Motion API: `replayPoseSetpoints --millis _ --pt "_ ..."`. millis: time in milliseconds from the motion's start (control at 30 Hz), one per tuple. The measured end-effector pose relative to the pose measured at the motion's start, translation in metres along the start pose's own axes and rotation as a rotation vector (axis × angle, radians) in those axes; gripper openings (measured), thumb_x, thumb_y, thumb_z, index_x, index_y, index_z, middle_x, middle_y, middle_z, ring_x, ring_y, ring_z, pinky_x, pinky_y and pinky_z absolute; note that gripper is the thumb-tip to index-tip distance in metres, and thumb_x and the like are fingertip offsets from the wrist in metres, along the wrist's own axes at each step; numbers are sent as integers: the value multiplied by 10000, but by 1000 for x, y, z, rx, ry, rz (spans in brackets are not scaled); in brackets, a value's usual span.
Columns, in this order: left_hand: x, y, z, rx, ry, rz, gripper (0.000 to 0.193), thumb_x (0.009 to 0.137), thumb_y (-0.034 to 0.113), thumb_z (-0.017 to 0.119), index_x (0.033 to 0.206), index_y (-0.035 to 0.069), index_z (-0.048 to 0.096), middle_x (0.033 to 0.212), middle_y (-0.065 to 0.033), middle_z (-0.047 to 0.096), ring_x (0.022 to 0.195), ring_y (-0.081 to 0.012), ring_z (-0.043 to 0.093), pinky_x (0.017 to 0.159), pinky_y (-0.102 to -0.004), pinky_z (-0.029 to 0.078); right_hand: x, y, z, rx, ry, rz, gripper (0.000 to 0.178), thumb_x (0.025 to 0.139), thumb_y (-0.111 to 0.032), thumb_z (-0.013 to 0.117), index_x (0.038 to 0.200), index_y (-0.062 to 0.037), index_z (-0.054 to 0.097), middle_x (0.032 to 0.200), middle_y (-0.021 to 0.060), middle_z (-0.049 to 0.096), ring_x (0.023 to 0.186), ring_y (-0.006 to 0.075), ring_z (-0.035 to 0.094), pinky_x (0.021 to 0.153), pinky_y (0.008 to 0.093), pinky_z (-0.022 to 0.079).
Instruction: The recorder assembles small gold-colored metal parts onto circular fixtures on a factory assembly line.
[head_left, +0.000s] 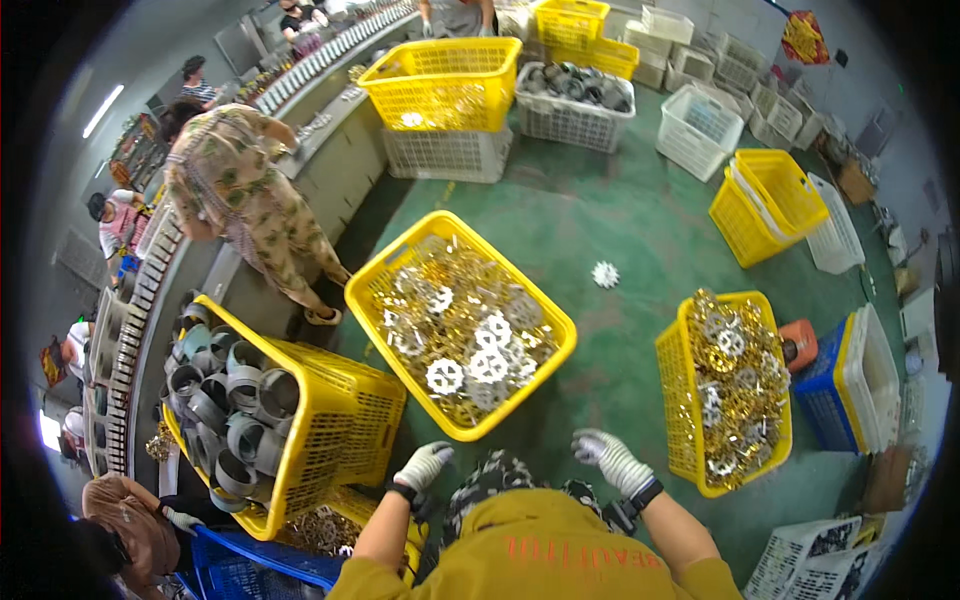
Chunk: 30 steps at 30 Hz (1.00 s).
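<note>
Both my hands wear white knit gloves. My left hand (424,465) hangs just below the near corner of a yellow crate (398,265) filled with gold and silver gear-shaped parts (468,330); its fingers are loosely curled with nothing in them. My right hand (606,456) is held over the green floor between that crate and a second yellow crate (677,395) of the same parts, fingers apart and empty.
A yellow crate of grey rings (330,420) stands at my left. One loose silver part (605,274) lies on the floor. More yellow and white crates (446,80) stand farther back. A person in patterned clothes (245,205) works at the conveyor line (150,300) on the left.
</note>
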<state>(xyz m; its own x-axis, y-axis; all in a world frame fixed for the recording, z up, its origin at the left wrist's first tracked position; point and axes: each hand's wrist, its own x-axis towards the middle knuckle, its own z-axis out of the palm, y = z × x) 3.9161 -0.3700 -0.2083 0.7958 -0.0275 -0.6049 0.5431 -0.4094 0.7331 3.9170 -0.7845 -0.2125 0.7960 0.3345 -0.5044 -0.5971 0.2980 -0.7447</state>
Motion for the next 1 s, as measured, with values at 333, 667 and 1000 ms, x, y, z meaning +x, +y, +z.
replayPoseSetpoints --millis 333,667,1000 --pt "210 -36 28 889 -181 -265 327 850 304 538 1029 62 668 1031 -150 679 958 -304 639 823 -368 488 32 -66 -250 348 569 6 540 859 -329 650 1284 -42 482 1124 130 585 848 232 594 795 385 514" --pt "392 259 125 -222 112 -107 402 928 218 583 1215 -60 546 1071 -132 642 930 -188 635 839 -286 487 315 -311 -401 -492 417 316 573 886 -303 605 1350 -18 428 1141 135 606 874 200 583 765 320 493" --pt "218 155 168 399 231 -758 260 830 238 527 902 43 683 943 -236 645 915 -370 614 804 -429 478 730 -329 -377 -1038 -12 245 421 884 -322 574 1160 -4 597 1144 212 628 1079 344 590 941 385 453"
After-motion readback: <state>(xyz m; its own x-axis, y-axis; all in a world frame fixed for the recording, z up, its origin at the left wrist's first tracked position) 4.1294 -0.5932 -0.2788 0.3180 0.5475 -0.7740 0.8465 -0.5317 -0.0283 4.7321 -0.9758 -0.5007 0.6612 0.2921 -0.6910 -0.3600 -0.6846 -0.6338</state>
